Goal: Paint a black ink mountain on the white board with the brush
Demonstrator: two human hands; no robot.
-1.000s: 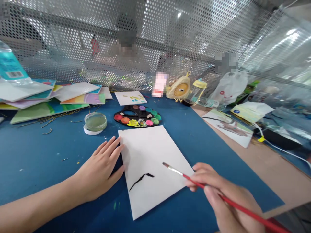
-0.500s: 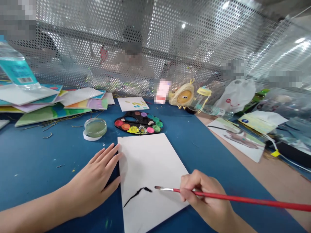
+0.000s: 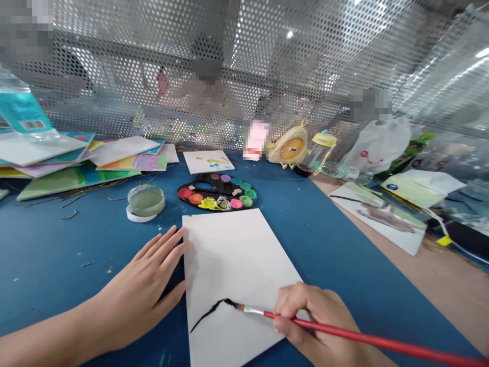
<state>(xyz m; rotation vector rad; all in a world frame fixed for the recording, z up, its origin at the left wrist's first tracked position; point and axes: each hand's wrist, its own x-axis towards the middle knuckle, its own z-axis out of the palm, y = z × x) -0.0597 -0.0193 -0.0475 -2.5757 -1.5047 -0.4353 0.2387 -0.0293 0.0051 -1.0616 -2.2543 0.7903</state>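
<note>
A white canvas board lies in front of me with a black painted line low on its left half. My right hand pinches a red-handled paintbrush, its bristles at the right end of that line. Flat beside the board's left edge rests my left hand, fingers spread and the tips touching the edge. Just beyond the board sits a black oval paint palette with several coloured wells. A round clear tub of murky water stands to the palette's left.
Stacked painted boards lie at the back left under a water bottle. Behind the palette is a paint-dabbed card. A yellow plush toy, a drinking bottle, a plastic bag and another painting line the right.
My right hand has moved slightly left and down, bringing the brush tip from beside the black line onto its right end. My left hand stays at the board's edge.
</note>
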